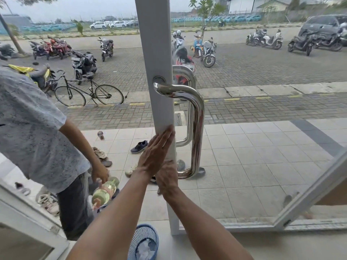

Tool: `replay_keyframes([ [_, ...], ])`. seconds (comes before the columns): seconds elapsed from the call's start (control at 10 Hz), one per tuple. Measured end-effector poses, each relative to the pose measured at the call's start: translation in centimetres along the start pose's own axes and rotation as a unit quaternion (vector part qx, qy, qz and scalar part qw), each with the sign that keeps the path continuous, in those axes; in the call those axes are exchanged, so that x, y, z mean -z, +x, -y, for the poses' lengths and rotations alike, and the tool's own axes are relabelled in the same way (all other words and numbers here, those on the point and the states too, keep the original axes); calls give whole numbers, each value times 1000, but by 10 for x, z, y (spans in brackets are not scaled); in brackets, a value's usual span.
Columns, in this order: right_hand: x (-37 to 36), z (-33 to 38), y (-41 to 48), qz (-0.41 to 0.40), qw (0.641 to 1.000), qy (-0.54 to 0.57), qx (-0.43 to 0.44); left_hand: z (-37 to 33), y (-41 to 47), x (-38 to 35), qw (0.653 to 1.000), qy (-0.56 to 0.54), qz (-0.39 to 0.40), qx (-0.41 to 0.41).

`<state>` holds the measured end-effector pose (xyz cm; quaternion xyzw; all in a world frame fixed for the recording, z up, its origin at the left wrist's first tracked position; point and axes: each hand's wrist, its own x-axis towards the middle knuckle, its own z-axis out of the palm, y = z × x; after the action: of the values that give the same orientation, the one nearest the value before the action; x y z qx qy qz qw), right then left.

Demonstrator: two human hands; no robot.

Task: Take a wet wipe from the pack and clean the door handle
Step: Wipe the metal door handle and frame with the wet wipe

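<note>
The chrome D-shaped door handle (197, 126) is fixed to the white door frame (157, 44), with a twin handle behind the glass. My left hand (156, 152) lies flat on the frame with straight fingers, level with the lower part of the handle. Just below it, my right hand (167, 177) is against the frame beside the handle's lower mount. Its back faces me and its fingers are blurred and hidden. No wipe or wipe pack shows.
A blue mesh basket (139, 235) with crumpled white tissue stands on the floor below my arms. Another person (37, 128) stands close at the left, holding a green bottle (105, 192). Shoes (139, 146) lie on the tiles outside. Beyond are a bicycle (88, 91) and parked motorbikes.
</note>
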<state>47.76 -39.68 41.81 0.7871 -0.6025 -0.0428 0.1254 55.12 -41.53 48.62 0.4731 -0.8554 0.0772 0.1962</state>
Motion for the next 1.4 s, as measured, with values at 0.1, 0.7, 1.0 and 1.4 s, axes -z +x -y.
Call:
replay_keyframes([
  [0.1,-3,-7,-3,16,1000,-3,-15,0,-1,3,1000,-6,12,2],
  [0.7,-48,-19,-24,-71,995,-75,2,-1,-16,-3,1000,17,15,14],
  [1.0,-56,-11,-28,-64,936,-330,108,5,-35,-13,999,21,27,30],
  [1.4,-72,19,-65,9,810,543,-223,21,-51,-12,997,4,14,80],
])
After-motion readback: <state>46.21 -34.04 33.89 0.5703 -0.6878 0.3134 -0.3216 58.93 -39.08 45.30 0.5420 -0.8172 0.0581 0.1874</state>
